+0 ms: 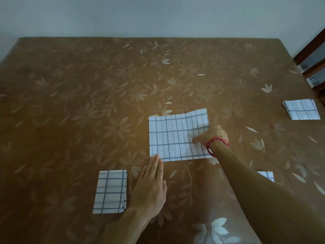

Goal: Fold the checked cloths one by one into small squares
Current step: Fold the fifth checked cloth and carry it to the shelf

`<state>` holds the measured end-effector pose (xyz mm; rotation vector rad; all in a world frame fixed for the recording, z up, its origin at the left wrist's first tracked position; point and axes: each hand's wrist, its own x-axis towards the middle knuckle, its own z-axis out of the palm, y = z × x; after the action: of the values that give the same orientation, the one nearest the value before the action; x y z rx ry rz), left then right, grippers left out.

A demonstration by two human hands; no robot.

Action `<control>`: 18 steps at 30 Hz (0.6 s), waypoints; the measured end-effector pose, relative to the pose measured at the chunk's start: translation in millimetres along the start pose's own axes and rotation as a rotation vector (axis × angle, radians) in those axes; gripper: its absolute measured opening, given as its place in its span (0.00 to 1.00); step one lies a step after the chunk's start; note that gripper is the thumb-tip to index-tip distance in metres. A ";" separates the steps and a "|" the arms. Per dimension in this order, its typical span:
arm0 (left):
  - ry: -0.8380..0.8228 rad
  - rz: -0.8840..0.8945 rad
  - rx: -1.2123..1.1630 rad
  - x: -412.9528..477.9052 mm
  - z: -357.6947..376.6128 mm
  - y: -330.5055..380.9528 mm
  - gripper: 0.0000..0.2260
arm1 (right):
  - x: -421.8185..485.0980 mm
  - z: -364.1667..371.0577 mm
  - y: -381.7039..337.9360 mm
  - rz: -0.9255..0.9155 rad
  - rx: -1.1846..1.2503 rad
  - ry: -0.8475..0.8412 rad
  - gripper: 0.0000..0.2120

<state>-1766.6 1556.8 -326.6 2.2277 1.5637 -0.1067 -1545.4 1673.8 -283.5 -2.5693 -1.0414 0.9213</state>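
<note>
Checked cloth (177, 138) pinched by right hand (213, 135), left hand (151, 187) flat, folded squares (110, 191) nearby

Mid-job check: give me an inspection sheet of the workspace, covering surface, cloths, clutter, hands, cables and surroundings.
Surface: brown floral cover, flat and dimly lit.
Job's things: centre cloth partly folded, a wide rectangle with its far edge uneven; folded cloth near left; folded cloth far right; another checked cloth mostly hidden behind the right forearm.
Clutter: nothing seen.
Hands: left hand flat, fingers on the centre cloth's near left corner; right hand at the cloth's right edge, with a red thread bracelet on the wrist; whether its fingers pinch the cloth cannot be told.
Cables: nothing seen.
Surroundings: plain pale wall behind; dark wooden furniture at far right.
</note>
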 end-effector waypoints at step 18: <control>0.071 -0.044 -0.098 0.6 -10.4 4.0 0.32 | -3.1 -11.8 23.9 -0.024 0.387 0.003 0.06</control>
<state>-1764.6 1560.1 -316.2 2.1434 1.6197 0.0367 -1526.5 1654.6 -282.8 -2.2324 -0.7982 1.0000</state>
